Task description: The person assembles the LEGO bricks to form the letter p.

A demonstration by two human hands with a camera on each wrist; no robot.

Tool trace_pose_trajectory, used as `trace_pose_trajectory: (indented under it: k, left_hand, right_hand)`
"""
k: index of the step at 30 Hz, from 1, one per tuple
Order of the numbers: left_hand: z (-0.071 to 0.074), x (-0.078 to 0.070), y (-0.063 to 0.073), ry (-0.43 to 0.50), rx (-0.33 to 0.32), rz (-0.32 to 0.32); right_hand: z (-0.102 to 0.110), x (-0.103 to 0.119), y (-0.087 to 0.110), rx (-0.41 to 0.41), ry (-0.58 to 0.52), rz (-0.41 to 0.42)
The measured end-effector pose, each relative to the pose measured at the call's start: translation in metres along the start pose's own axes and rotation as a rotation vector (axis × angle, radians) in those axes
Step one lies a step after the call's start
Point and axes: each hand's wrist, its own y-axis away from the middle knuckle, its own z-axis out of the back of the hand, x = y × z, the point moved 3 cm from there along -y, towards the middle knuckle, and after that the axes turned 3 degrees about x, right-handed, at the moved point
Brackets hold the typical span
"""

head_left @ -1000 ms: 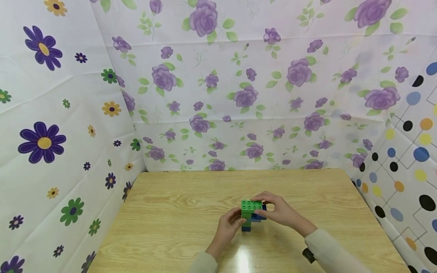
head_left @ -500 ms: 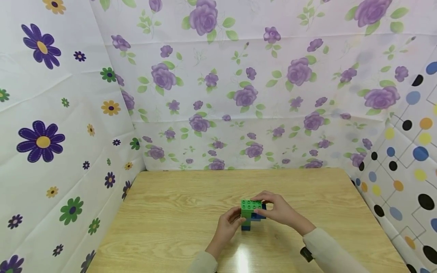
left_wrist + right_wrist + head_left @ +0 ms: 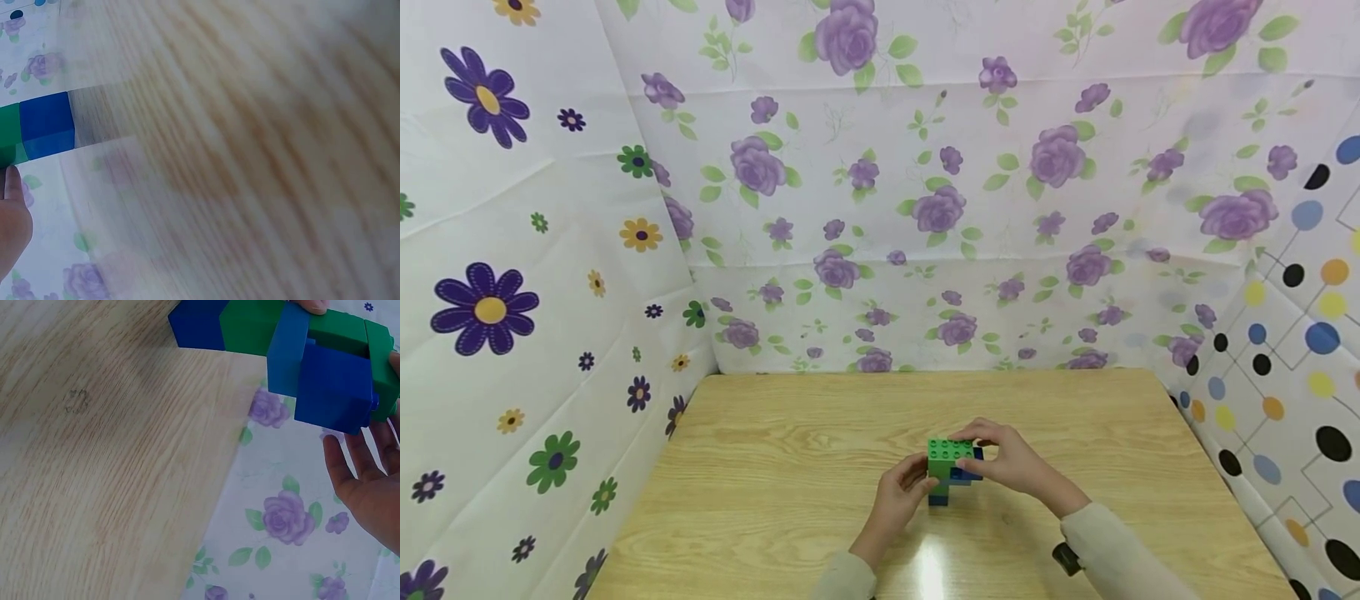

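Observation:
A tower of green and blue toy building bricks stands on the table, with a studded green brick [image 3: 951,450] on top. My left hand [image 3: 897,493] grips the tower's left side, its thumb against a lower green brick. From the right, my right hand [image 3: 1011,460] holds the top green brick between thumb and fingers. Below it, a dark blue brick [image 3: 334,387] and a lighter blue brick [image 3: 287,353] jut out sideways. The tower's foot is a blue brick [image 3: 47,128]. Only part of the left hand [image 3: 14,225] shows in the left wrist view.
The wooden table [image 3: 790,442] reaches back to a flowered cloth [image 3: 880,208]. Another flowered cloth [image 3: 572,333] hangs at the left, and a dotted cloth [image 3: 1292,333] at the right. A small black object [image 3: 1066,558] sits under the right sleeve.
Both hands keep their hold on the brick tower with hardly any movement. The head view has shifted very slightly.

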Motion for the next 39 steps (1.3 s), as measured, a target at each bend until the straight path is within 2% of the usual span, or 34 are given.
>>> trace_pose_trajectory:
  k: [8, 16, 19, 22, 25, 29, 35, 39]
  left_hand:
    - [-0.001, -0.021, 0.004, 0.006, 0.007, -0.002]
    - [0.001, -0.001, 0.001, 0.009, -0.016, 0.016]
    - [0.001, 0.001, 0.001, 0.011, -0.019, 0.015]
    - [0.000, 0.002, 0.001, 0.012, -0.021, 0.021]
    - [-0.001, -0.010, 0.003, 0.016, -0.024, 0.026]
    - [-0.001, -0.024, 0.007, 0.019, -0.015, 0.039]
    - [0.001, -0.001, 0.002, 0.022, -0.022, 0.046]
    - [0.001, 0.001, 0.002, 0.006, -0.017, 0.038]
  right_hand:
    - [-0.002, 0.000, 0.002, -0.028, -0.004, -0.020]
    - [-0.002, -0.003, 0.002, -0.017, -0.025, -0.041]
    - [-0.003, -0.008, 0.005, 0.001, -0.123, -0.069]
    - [-0.002, -0.015, 0.011, -0.042, -0.249, -0.126]
    - [0.000, -0.020, 0.018, -0.116, -0.333, -0.157]
    - [0.000, -0.028, 0.029, -0.158, -0.360, -0.158]
    - [-0.010, -0.037, 0.042, -0.162, -0.403, -0.131]
    - [-0.016, -0.036, 0.046, -0.169, -0.450, -0.117]
